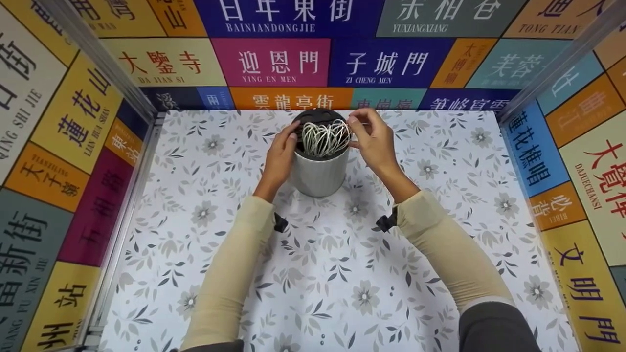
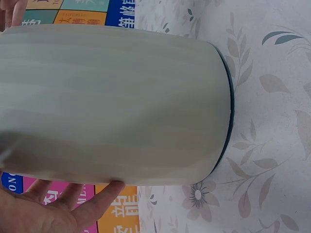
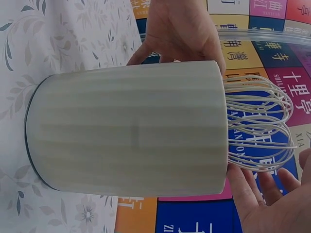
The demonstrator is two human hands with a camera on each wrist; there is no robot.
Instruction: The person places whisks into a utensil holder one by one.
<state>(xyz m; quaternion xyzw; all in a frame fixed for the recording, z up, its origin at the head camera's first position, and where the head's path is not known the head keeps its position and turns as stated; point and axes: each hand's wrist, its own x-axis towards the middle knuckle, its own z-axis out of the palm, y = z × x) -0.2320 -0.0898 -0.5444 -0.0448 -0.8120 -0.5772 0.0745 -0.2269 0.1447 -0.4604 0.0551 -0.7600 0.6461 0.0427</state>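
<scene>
A pale grey, ribbed canister stands upright with a black top. White wire whisk loops rise from it in two bunches; whatever lies below the rim is hidden. My left hand holds the canister's left side near the rim. In the left wrist view, fingers of that hand lie along the canister wall. On the opposite side, my right hand is beside the wire loops. The right wrist view shows that hand's fingers spread and relaxed, close to the rim and loops.
The canister stands on a table with a white floral cover. Colourful panels with lettering rise behind it and at both sides. Clear rails run along the corners.
</scene>
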